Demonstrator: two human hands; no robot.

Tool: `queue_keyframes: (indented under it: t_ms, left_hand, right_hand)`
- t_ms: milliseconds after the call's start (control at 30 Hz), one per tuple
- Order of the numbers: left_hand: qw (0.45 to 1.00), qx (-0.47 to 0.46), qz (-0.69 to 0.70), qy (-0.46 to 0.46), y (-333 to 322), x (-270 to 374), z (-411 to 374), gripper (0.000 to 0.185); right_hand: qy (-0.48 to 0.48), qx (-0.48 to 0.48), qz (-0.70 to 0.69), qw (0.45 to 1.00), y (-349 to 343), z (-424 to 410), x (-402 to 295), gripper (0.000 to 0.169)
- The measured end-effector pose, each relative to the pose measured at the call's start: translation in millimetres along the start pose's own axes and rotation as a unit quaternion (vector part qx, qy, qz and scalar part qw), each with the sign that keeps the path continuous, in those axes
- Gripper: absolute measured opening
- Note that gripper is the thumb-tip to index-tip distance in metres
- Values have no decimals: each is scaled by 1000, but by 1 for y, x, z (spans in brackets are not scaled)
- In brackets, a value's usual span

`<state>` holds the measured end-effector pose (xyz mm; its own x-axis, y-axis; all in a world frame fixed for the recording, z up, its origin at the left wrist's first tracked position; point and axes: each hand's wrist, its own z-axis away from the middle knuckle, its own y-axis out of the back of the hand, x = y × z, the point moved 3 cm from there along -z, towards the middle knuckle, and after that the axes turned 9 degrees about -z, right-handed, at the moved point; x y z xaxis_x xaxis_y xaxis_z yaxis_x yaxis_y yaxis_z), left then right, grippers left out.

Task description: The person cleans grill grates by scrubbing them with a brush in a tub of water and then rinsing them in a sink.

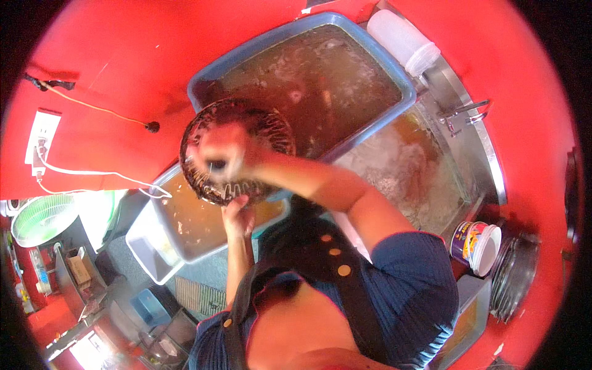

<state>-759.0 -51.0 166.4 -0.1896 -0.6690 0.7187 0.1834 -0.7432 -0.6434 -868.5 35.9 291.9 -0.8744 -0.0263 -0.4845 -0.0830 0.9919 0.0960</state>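
Note:
My left hand grips the near rim of a round, clear plastic tray or lid with a ribbed border, thumb on the edge. It is held tilted over the corner of a large blue plastic tub of murky, sudsy water. My right hand reaches across in front of the round piece and is blurred by motion. Whether its fingers hold anything cannot be made out. Below and left of the round piece is a whitish plastic bin of brownish water.
A steel sink with cloudy water and a faucet lies right. Around it are a translucent plastic container, a printed bucket and stacked clear round plastic pieces. White cords hang from an outlet at left, above a green fan.

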Motion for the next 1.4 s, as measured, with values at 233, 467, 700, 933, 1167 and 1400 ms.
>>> queue_keyframes:
  t_ms: [233,467,700,933,1167,1400]
  left_hand:
    - [999,49,-3,15,5,2,5,56]
    - [999,38,30,-9,19,-10,-6,60]
    - [999,19,-3,-31,-12,4,6,66]
    - [999,21,-19,-14,-4,4,-2,65]
    - [1000,27,9,-5,-15,9,-11,53]
    - [996,27,-79,13,-7,4,-6,55]
  right_hand:
    - [47,-50,-82,994,-5,17,-17,33]
    - [53,-60,-92,993,5,9,-26,29]
    - [65,-47,-87,993,10,4,-14,27]
    - [81,-44,-110,990,18,5,2,31]
    - [49,-29,-113,992,24,18,-11,20]
    - [-42,33,-61,997,20,34,4,15]
